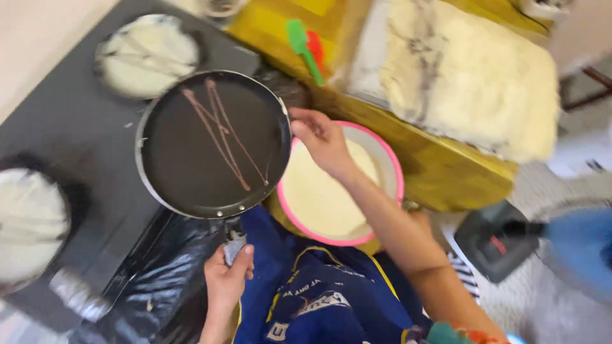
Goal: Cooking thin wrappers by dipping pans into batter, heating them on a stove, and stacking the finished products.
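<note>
The left hand (227, 275) grips the handle of a black pan (213, 143) streaked with brown lines; the right hand (322, 137), fingers curled, hovers over a pink-rimmed bowl (395, 165) of pale batter.

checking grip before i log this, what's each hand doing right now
Left hand: closed on the handle of the black pan.
Right hand: fingers bent at the pan's rim, above the pink-rimmed bowl; holding nothing that shows.
</note>
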